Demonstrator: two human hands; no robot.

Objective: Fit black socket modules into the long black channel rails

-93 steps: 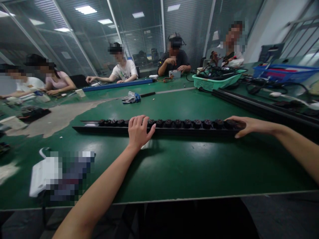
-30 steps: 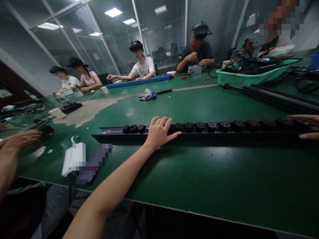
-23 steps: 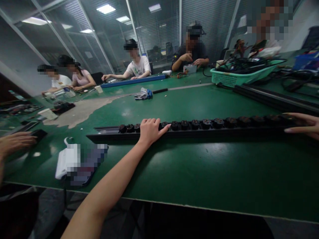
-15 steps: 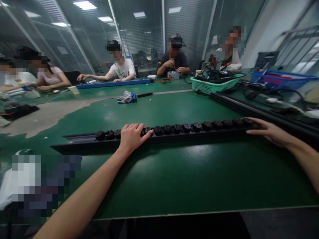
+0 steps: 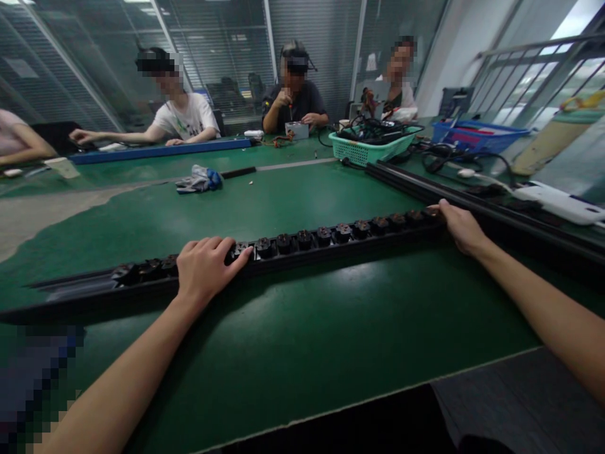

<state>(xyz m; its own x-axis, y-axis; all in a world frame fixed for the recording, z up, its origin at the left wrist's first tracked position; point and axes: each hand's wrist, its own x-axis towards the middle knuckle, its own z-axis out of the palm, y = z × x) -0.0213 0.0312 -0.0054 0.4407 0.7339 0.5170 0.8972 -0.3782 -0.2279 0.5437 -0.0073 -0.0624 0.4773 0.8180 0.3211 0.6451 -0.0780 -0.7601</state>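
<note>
A long black rail (image 5: 302, 258) with a row of several round black sockets lies across the green table, its left end nearer to me. My left hand (image 5: 203, 265) wraps over the rail left of its middle, thumb along the near side and fingers over the far side. At the rail's right end, my right hand (image 5: 456, 224) pinches the last socket or the rail's tip between thumb and fingers. Left of my left hand, a few sockets sit in the channel, and the channel beyond them is bare.
Long black rails (image 5: 454, 195) lie at the right. Behind are a green basket (image 5: 368, 150) of cables, a blue basket (image 5: 477, 135), a white power strip (image 5: 558, 202) and a glove (image 5: 201, 180). People sit across the green table (image 5: 331, 328).
The view has swung to the right, so the rail and both hands appear further left. My right hand has closed its fingers more at the rail's right end. My left hand keeps its hold.
</note>
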